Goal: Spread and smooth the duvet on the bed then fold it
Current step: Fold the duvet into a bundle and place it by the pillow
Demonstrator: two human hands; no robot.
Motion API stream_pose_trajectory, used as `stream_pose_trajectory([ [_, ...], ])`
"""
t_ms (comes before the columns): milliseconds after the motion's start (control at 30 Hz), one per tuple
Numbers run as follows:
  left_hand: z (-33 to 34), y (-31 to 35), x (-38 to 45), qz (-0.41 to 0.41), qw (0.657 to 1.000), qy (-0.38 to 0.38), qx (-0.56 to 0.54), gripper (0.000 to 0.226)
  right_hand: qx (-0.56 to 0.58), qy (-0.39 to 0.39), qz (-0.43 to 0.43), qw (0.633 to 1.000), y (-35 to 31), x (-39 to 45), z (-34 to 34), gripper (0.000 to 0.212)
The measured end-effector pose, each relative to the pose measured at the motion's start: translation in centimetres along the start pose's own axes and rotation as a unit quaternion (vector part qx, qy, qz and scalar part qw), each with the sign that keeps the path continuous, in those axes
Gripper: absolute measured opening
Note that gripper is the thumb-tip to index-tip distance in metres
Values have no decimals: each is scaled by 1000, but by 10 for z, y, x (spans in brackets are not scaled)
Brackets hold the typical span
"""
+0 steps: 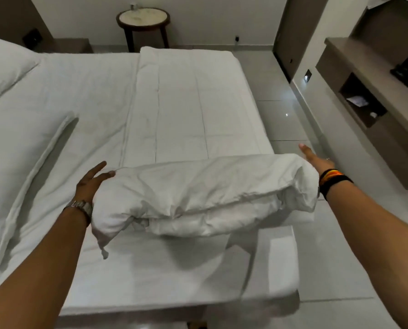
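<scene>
Carrying the near end of the white duvet (198, 193) as a thick rolled bundle, the person holds it raised between both hands above the bed (62, 119), its far part lying flat in a long folded strip toward the foot edge. The left hand (92, 180) presses against the bundle's left end with fingers straight and spread; the watch (80, 206) sits at that wrist. The right hand (313, 157) lies along the right end, fingers extended, though its palm and most of its grip are hidden behind the cloth (only the fingertips and wrist bands (332, 180) show). The underside of the bundle is out of sight. Two pillows (5, 67) lie at the left, cut off by the frame edge. Beyond the bed stands a round side table (143, 19), something small and unclear on top. Glossy floor tiles (279, 119) run to the right, beside a wall unit (369, 96) with an open niche holding dim, unreadable items.
</scene>
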State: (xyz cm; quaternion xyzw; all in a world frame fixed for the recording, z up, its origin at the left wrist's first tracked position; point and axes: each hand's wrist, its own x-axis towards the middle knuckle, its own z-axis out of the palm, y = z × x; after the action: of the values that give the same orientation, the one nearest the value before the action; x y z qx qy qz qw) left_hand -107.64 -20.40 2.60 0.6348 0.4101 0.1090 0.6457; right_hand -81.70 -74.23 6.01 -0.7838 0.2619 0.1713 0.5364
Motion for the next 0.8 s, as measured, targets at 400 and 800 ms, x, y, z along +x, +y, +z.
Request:
stream_pose_trajectory([
  [400, 109, -20, 130, -60, 980, -1, -190, 47, -102, 14, -212, 972, 23, 83, 142, 59],
  [800, 109, -145, 78, 332, 777, -126, 520, 97, -517, -3, -395, 759, 176, 58, 142, 101],
])
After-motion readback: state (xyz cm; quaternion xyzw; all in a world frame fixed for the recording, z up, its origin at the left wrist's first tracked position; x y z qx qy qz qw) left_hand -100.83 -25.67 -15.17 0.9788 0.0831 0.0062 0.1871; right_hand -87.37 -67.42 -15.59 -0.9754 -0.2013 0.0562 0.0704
